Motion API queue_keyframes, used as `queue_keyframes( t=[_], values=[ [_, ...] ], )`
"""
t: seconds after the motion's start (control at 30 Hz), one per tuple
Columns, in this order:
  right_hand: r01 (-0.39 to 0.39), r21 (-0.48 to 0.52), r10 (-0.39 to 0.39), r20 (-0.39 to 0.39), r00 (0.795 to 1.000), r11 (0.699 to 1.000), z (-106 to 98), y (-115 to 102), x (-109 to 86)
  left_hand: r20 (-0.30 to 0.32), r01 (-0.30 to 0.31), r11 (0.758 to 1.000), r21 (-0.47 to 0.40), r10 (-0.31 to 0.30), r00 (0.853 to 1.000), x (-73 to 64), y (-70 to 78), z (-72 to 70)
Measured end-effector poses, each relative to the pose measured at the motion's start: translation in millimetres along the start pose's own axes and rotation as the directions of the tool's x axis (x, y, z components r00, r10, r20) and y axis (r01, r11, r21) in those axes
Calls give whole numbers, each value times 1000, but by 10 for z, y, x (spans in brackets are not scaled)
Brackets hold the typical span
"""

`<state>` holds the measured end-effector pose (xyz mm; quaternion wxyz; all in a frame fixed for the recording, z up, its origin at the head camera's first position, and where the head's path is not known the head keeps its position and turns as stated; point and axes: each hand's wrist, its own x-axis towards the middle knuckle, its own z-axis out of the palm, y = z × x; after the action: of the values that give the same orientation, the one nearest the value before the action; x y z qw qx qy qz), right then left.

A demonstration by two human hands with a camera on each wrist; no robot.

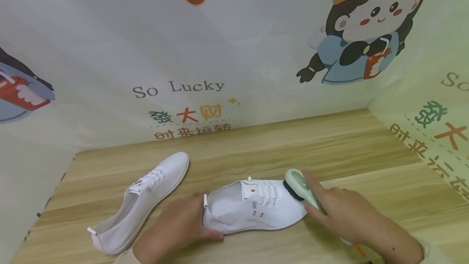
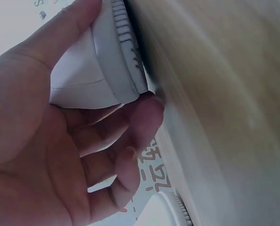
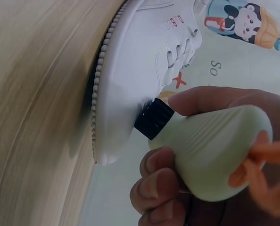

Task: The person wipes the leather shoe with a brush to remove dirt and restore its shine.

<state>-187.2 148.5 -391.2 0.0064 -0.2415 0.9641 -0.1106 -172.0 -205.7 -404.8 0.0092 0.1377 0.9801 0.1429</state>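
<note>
A white lace-up shoe (image 1: 238,217) lies sole down on the wooden surface, its toe pointing right. My left hand (image 1: 179,221) grips its heel; in the left wrist view the thumb lies along the shoe's side and the fingers curl behind the heel (image 2: 78,80). In my right hand (image 1: 338,211) is a pale green shoe brush (image 1: 298,180), and its black bristles (image 3: 154,118) rest on the upper near the toe, just ahead of the laces. An orange loop (image 3: 272,183) hangs from the brush's handle end in the right wrist view.
The second white shoe (image 1: 155,197) stands at the left, angled with its toe toward the back. Wood-grain table (image 1: 329,142) runs back to a pale printed backdrop (image 1: 256,64) with cartoon figures and lettering, which also rises on the left and right sides.
</note>
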Motion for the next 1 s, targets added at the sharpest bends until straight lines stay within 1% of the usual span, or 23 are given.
queue_keyframes(
  t=[0.1, 0.27, 0.33, 0.5, 0.63, 0.8, 0.87, 1.0],
  values=[
    [1, -7, -1, -5, 1000, 1000, -5, 1, -2, -3, 13, 999, 36, -13, 1000, 3, 18, -9],
    [-3, -41, 1, -44, 999, 999, -19, 8, 8, -59, 27, 995, 95, -22, 998, 5, 32, -22],
    [-13, -48, 11, -49, 999, 999, -21, 19, 7, -75, 36, 993, 113, -28, 997, 1, 32, -24],
    [-48, -57, 47, -20, 999, 997, -20, 68, -31, -64, 69, 993, 101, -63, 996, -11, 16, -35],
    [-41, -62, 41, 1, 999, 997, -20, 91, -39, -44, 91, 993, 73, -88, 995, -3, -10, -48],
    [2, -15, -1, 57, 998, 1000, -4, 65, -25, 6, 75, 997, -3, -75, 997, 13, -75, -36],
    [30, -12, -29, 59, 998, 999, 11, 45, -16, 16, 56, 998, -16, -55, 998, 19, -105, -30],
    [66, -38, -65, 32, 997, 997, 50, 11, -5, 32, 8, 1000, -20, -7, 999, 25, -145, -29]
  ],
)
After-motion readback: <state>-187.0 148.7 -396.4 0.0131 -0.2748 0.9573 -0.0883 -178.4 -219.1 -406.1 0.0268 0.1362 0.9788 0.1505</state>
